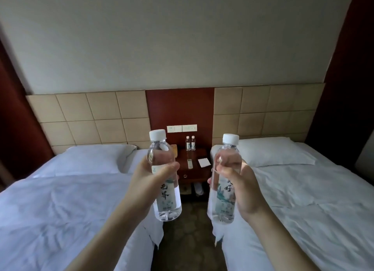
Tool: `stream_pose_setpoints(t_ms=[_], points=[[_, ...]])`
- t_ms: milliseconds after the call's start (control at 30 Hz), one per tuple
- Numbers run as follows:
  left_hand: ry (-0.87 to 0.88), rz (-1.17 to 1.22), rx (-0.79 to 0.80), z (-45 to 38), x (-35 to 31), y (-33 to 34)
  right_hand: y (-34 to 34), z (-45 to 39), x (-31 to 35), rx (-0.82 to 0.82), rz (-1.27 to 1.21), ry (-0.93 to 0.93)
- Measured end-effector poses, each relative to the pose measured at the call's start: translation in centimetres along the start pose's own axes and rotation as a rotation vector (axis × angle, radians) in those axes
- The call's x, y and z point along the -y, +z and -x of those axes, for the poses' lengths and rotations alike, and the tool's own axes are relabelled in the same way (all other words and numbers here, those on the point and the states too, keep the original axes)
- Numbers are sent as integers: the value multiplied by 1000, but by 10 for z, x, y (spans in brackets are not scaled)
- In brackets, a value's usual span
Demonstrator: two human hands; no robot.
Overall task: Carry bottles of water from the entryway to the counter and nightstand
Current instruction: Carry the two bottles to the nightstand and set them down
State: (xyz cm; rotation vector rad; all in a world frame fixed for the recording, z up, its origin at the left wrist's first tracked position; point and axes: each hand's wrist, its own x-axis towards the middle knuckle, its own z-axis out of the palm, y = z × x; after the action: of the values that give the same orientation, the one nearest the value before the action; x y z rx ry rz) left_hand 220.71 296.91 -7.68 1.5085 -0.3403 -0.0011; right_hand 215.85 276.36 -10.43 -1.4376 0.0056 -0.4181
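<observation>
— What flanks the aisle?
— Two beds under white covers, the left bed (60,199) and the right bed (303,199), each with a white pillow at the far end.
— And behind them?
— Tan padded headboard panels (91,116), with a white switch plate (181,128) on red wood between.

Narrow carpeted aisle (188,236) between left bed (66,206) and right bed (299,206), the only open lane to the nightstand (194,167). On the nightstand top, two small bottles (190,143) stand at the back, a remote (189,163) lies at centre, and a white card (203,162) lies to its right; bare wood shows at front left. Headboard panel (180,108) closes the far end.
</observation>
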Motion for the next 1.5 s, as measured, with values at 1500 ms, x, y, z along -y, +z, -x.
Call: stream_pose_setpoints(t_ms=[1500], points=[[-255,-235,9,-953,437,54,-83,-948,-454,11,95,425]])
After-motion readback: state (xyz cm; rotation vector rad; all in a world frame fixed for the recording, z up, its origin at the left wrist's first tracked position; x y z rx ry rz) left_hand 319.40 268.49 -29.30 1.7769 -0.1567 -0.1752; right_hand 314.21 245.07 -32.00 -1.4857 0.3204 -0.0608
